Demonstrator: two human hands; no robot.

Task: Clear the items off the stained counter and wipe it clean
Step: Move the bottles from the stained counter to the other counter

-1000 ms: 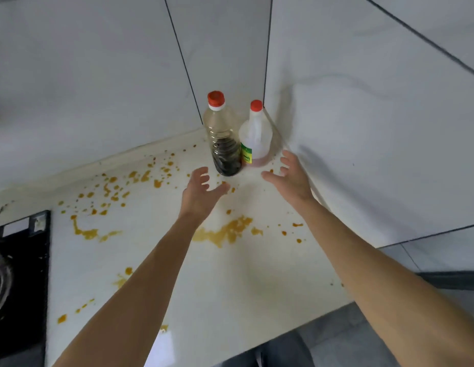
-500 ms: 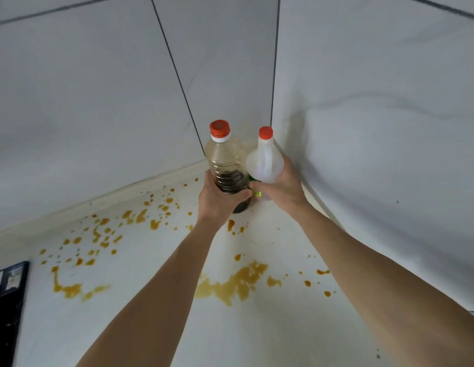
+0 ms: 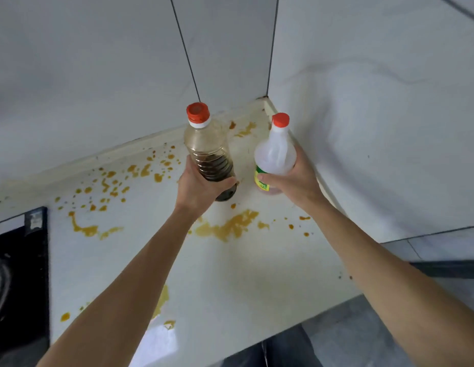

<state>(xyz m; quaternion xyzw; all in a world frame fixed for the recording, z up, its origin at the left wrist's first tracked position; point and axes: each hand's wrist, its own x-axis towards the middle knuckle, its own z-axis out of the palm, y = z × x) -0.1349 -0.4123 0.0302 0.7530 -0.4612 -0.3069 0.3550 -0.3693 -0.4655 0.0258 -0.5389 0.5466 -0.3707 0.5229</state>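
Note:
My left hand [image 3: 201,189] grips a clear bottle [image 3: 208,149] with a red cap and dark liquid in its lower half. My right hand [image 3: 297,181] grips a white plastic bottle [image 3: 275,152] with a red cap and a yellow-green label. Both bottles are lifted off the counter [image 3: 230,274] and tilted, out in front of the back corner. The white counter is spattered with orange-brown stains, with a larger puddle [image 3: 228,227] under my hands and many drops [image 3: 111,186] to the left.
White tiled walls meet in a corner [image 3: 266,96] behind the bottles. A black stove top [image 3: 18,274] lies at the counter's left end. The counter's front edge runs across the lower right, with a grey floor [image 3: 363,335] beyond it.
My hands closed round the two bottles in the corner, then lifted them off the counter and drew them toward me. More stains show where the bottles stood.

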